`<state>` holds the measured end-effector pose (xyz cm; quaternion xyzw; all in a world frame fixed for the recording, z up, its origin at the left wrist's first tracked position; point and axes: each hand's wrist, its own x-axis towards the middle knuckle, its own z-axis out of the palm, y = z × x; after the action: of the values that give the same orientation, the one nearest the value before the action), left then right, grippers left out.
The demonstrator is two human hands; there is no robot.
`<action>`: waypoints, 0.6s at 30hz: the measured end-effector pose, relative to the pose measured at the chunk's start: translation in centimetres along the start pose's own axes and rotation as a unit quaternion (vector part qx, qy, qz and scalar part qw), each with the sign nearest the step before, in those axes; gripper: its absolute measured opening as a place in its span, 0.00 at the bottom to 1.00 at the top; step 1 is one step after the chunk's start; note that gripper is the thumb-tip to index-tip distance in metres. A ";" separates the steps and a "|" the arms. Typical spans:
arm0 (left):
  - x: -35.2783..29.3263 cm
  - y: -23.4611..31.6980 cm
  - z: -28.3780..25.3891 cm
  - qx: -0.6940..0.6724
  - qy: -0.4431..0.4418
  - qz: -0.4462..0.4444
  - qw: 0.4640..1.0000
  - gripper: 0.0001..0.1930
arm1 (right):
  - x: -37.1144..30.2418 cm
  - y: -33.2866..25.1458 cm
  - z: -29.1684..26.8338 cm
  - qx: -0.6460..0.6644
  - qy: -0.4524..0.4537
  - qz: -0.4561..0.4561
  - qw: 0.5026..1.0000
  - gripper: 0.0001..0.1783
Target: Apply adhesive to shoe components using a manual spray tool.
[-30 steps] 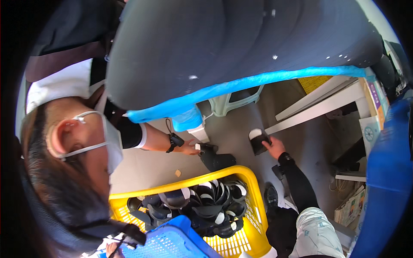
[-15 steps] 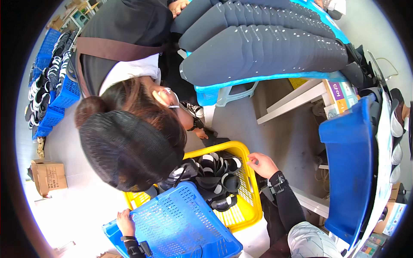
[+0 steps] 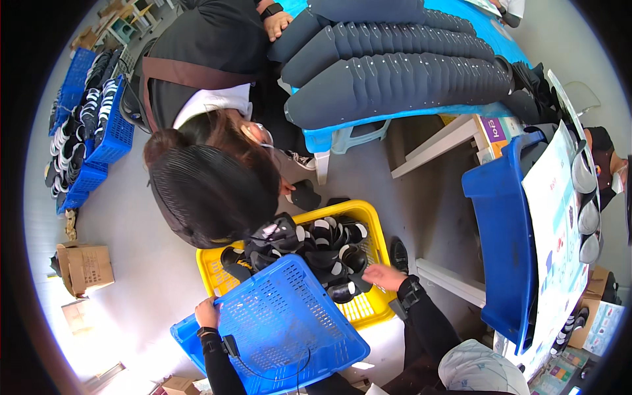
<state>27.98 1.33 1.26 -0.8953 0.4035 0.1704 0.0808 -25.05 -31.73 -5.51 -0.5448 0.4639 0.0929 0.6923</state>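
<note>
The yellow basket (image 3: 368, 214) sits on the floor, heaped with black shoe pieces (image 3: 322, 253), some with white patches. A blue basket (image 3: 283, 296) lies tilted over its near left part, hiding some of the heap. The left hand (image 3: 206, 312), to the near left of the yellow basket, has its fingers curled over the blue basket's edge, pinching that rim. The right hand (image 3: 385, 276) is over the yellow basket's right side, its fingers drawn together beside the black pieces; I cannot tell whether they pinch one or only hover next to it. Beyond the yellow basket's left side a co-worker (image 3: 214, 184) bends down, and a hand (image 3: 287, 187) of theirs is at a dark piece (image 3: 305, 195) low behind the basket. Farther behind the basket, a table (image 3: 497, 29) with a bright blue cover carries overlapping rows of black sheets (image 3: 401, 82). A tall blue bin (image 3: 500, 243) stands to the basket's right, and a cardboard box (image 3: 89, 266) is on the floor well to its left.
</note>
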 end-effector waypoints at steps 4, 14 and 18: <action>0.5 1.1 -0.6 0.037 -0.037 -0.001 0.999 0.13 | -4.8 1.4 7.4 -0.082 -0.218 0.085 0.969 0.50; -0.7 1.3 -1.1 0.062 -0.078 0.023 0.995 0.15 | -13.0 3.1 15.7 -0.222 -0.178 0.066 0.956 0.37; -2.6 0.9 -2.2 0.052 -0.074 0.033 0.995 0.16 | -14.4 3.8 17.0 -0.263 -0.157 0.078 0.949 0.36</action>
<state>26.28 1.93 4.21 -0.8612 0.4336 0.2179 0.1511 -26.26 -10.56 2.23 -0.6483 0.3499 0.3498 0.5787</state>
